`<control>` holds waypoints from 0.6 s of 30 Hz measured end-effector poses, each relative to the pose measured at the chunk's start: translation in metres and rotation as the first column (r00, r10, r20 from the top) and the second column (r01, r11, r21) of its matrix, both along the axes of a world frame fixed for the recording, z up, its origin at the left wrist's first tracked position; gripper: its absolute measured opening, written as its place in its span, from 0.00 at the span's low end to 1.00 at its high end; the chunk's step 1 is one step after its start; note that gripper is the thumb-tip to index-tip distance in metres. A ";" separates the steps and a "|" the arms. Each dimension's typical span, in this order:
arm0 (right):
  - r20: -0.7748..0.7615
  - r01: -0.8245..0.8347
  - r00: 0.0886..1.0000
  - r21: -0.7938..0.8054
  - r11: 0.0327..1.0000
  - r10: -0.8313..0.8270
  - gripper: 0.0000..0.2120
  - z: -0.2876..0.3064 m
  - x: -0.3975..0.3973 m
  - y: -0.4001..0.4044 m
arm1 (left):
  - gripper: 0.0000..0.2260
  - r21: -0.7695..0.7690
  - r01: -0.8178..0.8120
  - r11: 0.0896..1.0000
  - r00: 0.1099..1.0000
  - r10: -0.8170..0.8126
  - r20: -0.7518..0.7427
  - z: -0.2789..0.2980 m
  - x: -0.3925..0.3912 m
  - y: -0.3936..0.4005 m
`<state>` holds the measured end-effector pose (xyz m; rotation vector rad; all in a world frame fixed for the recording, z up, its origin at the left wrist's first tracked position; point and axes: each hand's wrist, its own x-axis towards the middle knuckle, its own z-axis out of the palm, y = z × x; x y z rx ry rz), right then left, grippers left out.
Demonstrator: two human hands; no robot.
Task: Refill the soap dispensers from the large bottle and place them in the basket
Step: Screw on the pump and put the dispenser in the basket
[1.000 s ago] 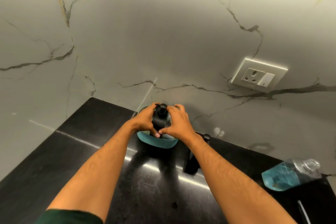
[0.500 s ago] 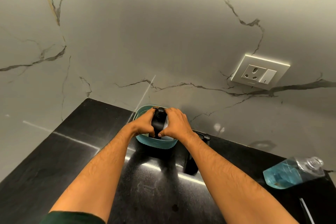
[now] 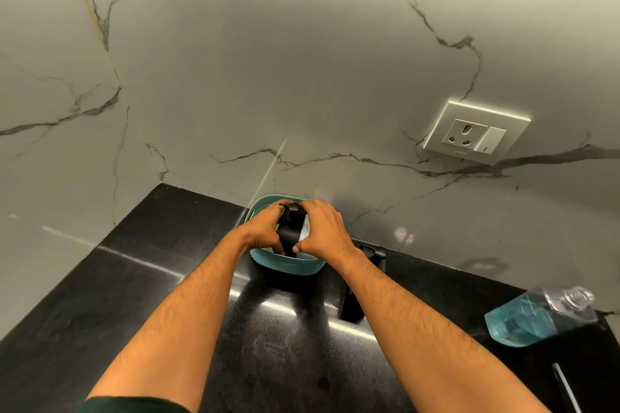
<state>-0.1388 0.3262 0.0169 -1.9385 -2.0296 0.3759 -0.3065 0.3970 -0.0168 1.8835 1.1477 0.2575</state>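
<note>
Both hands, left hand (image 3: pixel 263 231) and right hand (image 3: pixel 320 231), curled round black dispenser (image 3: pixel 291 228), upright inside teal basket (image 3: pixel 288 263) at counter (image 3: pixel 141 278) back edge; advise seating it flat, then releasing evenly; second dispenser (image 3: pixel 352 298) waits beside.

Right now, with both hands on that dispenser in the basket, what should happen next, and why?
Probably let go: the left hand and right hand hold the dispenser already down inside the basket. A second dispenser stands outside it.
</note>
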 end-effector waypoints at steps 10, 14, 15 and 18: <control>-0.053 0.012 0.999 0.003 1.000 -0.011 0.51 0.005 -0.003 -0.011 | 0.50 0.145 -0.055 0.988 0.993 0.070 -0.098 0.006 0.000 -0.014; -0.044 0.020 0.999 0.036 0.999 -0.018 0.53 0.011 -0.001 -0.016 | 0.55 0.150 -0.112 0.982 0.991 0.121 -0.049 0.016 -0.004 -0.025; -0.041 0.022 0.999 0.048 0.999 -0.020 0.54 0.013 -0.001 -0.018 | 0.56 0.160 -0.123 0.979 0.990 0.131 -0.041 0.020 -0.006 -0.029; -0.051 0.024 0.999 0.085 0.996 -0.019 0.53 0.021 0.000 -0.026 | 0.56 0.221 -0.141 0.965 0.988 0.150 -0.024 0.033 -0.008 -0.044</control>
